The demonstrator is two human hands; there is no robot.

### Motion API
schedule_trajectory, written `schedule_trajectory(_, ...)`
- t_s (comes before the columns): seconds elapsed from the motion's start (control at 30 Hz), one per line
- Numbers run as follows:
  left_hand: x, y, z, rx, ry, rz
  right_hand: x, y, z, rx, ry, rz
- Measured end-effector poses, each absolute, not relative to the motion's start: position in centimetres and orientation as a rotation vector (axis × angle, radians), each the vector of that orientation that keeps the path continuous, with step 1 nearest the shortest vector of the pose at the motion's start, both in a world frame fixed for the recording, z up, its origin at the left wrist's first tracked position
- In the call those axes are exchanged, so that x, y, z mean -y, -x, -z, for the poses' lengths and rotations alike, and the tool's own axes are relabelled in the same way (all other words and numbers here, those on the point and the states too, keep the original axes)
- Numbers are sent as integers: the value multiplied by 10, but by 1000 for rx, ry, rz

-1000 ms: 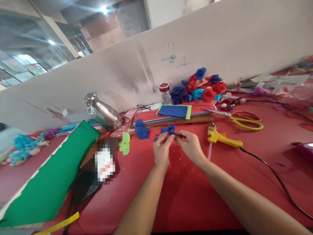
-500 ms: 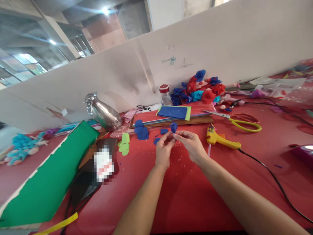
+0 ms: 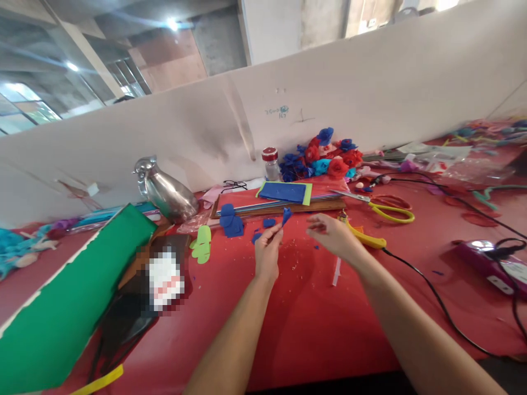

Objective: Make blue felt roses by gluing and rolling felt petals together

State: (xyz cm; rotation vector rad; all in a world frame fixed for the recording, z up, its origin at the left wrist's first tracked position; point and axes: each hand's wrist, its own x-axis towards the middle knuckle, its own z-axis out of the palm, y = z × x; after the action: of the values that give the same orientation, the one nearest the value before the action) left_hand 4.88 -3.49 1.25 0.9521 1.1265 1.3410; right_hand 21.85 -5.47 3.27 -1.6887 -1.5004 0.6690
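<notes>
Glue gun [image 3: 364, 236] lies on the counter [image 3: 313, 329] just right of the hands; scissors [image 3: 381, 208] behind it. Jug [image 3: 167, 192] sits far left; foam sheets [image 3: 284, 193] behind the hands.

The counter [image 3: 313, 318] is red. A small blue rolled piece [image 3: 285, 214] sits above it, with blue cutouts [image 3: 231, 222] nearby. The glue gun [image 3: 364, 236] is yellow with a black cord [image 3: 436, 299]. The scissors [image 3: 391, 211] have yellow-green and red handles. The big sheet [image 3: 69, 307] is green, the jug [image 3: 167, 192] silver, the paper flowers [image 3: 325, 156] blue, red and turquoise.
</notes>
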Motion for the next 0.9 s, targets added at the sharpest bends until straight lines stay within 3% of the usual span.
schedule_trajectory(0.1,35,-50,-12,-1143,-1093,-1368,74,-257,-28,1615,2069,-168)
schedule_trajectory(0.17,36,-49,-11,-1157,-1224,-1397,86,-272,-21,1609,2278,-42)
schedule_trajectory(0.37,37,-46,-13,-1141,-1443,-1408,101,-272,1,1569,2296,87)
schedule_trajectory(0.67,43,-52,-21,-1057,-958,-1245,99,-273,-4,1607,2263,172)
schedule_trajectory(0.9,38,-52,-23,-963,-641,-1130,104,-274,-4,1278,1928,-39)
